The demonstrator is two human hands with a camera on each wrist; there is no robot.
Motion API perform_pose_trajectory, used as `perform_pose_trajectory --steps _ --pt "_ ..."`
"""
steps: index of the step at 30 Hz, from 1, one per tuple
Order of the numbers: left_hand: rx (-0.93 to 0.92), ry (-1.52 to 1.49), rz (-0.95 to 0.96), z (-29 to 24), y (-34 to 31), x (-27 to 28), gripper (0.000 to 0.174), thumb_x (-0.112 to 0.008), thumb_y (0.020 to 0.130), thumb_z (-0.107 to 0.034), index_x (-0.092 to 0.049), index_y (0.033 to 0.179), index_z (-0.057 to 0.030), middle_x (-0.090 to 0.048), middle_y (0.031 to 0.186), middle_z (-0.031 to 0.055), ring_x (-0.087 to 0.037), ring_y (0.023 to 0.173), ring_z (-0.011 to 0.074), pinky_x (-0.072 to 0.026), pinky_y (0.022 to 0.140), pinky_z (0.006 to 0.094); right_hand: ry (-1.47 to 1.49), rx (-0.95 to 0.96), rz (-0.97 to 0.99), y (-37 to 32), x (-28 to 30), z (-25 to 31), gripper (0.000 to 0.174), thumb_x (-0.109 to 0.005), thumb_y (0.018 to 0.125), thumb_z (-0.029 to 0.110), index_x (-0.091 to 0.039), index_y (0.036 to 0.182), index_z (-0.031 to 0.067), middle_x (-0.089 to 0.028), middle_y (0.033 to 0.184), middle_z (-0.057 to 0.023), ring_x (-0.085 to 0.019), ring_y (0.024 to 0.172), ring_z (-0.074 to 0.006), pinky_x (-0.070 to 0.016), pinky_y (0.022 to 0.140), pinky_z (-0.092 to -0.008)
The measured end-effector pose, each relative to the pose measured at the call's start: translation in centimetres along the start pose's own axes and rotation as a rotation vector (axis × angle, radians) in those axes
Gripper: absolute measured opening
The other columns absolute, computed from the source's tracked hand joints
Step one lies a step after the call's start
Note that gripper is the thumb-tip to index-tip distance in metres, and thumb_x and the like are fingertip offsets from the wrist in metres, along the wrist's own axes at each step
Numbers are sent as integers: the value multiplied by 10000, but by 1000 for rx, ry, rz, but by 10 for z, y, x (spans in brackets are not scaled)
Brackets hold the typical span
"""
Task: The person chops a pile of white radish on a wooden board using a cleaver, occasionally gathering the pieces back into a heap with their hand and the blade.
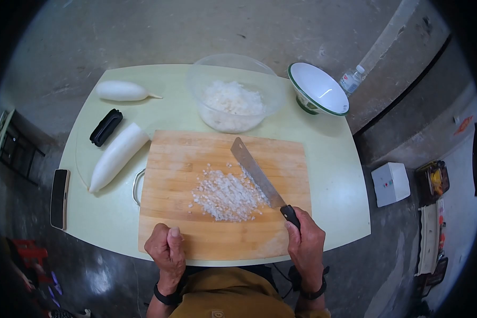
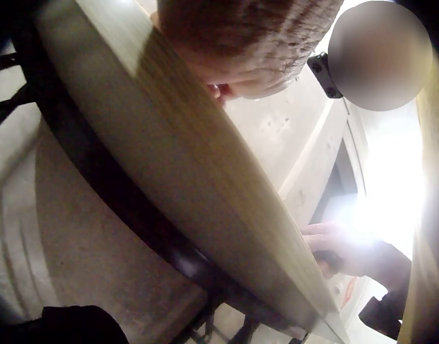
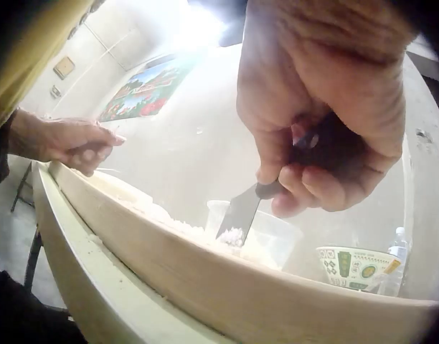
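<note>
My right hand [image 1: 306, 241] grips the black handle of a kitchen knife [image 1: 257, 172], fingers curled round it. The broad blade slants up and left, its edge beside a heap of finely chopped white radish [image 1: 228, 196] on the wooden cutting board [image 1: 167, 153]. White bits cling near the blade in the right wrist view. At the board's near left edge my left hand [image 1: 167, 249] is curled into a fist, thumb against the fingers, with nothing seen in it. A clear plastic bowl [image 1: 199, 100] behind the board contains more chopped white pieces.
Left of the board lie a cut white radish [image 1: 119, 156], a black plastic holder [image 1: 106, 127] and a phone [image 1: 60, 199] at the table edge. A whole radish [image 1: 122, 91] lies farther back. A green-rimmed bowl [image 1: 323, 90] sits tilted at the back right, beside a water bottle [image 1: 351, 80].
</note>
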State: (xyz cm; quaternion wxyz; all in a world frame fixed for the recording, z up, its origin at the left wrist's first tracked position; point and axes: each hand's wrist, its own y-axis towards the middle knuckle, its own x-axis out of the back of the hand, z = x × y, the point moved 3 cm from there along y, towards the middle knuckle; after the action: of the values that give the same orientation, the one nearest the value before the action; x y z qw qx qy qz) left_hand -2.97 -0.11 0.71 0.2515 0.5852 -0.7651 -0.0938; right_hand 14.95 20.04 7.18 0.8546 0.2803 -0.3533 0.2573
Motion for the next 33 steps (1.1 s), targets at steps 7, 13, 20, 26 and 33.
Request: perform_pose_trajectory --steps 7,13,20,26,33 --pt "-1 8 -5 -2 2 -1 417 -557 973 -205 -454 630 8 -414 550 82 -412 481 193 -303 465 332 12 28 -60 -3 2 2 310 -657 816 -6 -613 1122 -2 -662 961 -180 -663 823 -337 -536 700 -360" --pt "8 4 -4 -4 2 -1 416 -559 972 -202 -459 630 12 -422 550 85 -410 478 196 -304 465 331 -20 53 -90 -4 6 2 283 -635 837 4 -609 1118 -20 -665 949 -188 -669 819 -340 -541 699 -371" --pt "-14 24 8 -1 2 0 413 -555 973 -200 -465 629 10 -440 548 83 -435 479 189 -313 463 320 -128 26 -130 -6 2 -5 306 -638 846 34 -596 1146 -6 -655 935 -173 -664 804 -346 -538 684 -393" --pt "-2 15 4 -4 2 -1 420 -558 975 -205 -457 627 7 -435 552 79 -446 481 179 -326 463 311 -137 84 -31 -11 -5 10 332 -654 839 57 -591 1163 23 -643 904 -148 -652 761 -334 -525 638 -383" --pt "25 -15 16 -4 -2 3 420 -556 978 -203 -441 632 4 -429 555 82 -447 480 169 -331 462 307 -88 103 -37 -3 4 8 318 -642 843 30 -593 1158 32 -641 907 -142 -644 759 -327 -514 634 -376"
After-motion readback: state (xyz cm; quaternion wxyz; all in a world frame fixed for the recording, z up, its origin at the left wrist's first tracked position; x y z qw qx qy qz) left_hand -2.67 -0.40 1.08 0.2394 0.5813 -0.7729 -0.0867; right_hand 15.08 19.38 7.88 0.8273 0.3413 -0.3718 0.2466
